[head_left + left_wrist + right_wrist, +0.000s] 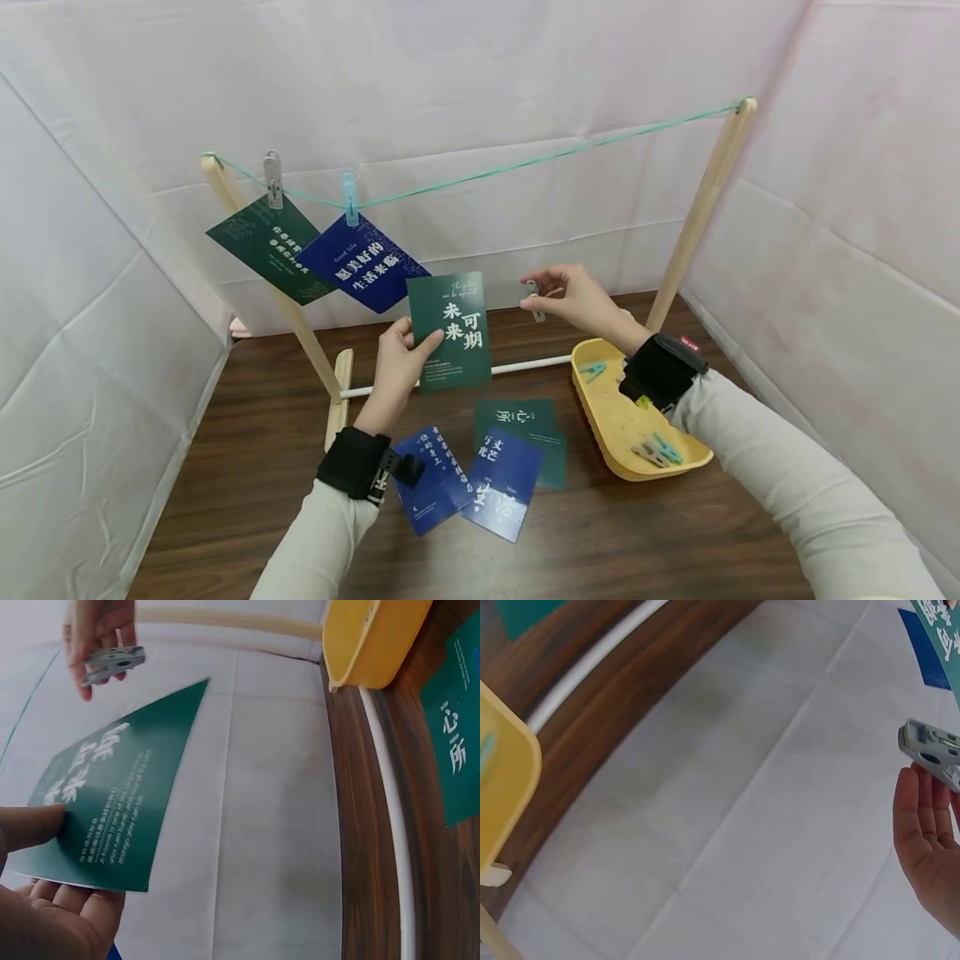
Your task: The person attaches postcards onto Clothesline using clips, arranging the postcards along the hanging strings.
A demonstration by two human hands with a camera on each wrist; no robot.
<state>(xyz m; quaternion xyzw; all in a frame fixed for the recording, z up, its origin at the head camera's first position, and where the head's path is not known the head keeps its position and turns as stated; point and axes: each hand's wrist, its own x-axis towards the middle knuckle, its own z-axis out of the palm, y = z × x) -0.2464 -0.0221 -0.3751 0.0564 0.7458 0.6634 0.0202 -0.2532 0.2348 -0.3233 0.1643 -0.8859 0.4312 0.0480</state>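
Note:
My left hand [397,362] pinches a green card [457,367] with white lettering by its left side, thumb on the front and fingers behind. The card is held up below the green string [510,167], right of the hanging cards. In my right hand [581,302] a grey clothespin [536,302] is pinched between thumb and fingers, a short way right of the card. The left wrist view shows the clothespin [112,664] above the card's far edge. On the string hang a green card [262,250] under a grey clothespin [273,179] and a blue card [365,265] under a light blue clothespin [350,200].
A yellow tray [600,433] with several clothespins [656,450] stands at the right under my forearm. Blue cards [506,487] and green cards [553,458] lie on the dark wooden table. Wooden posts [701,217] hold the string, with a white rod [532,364] low between them.

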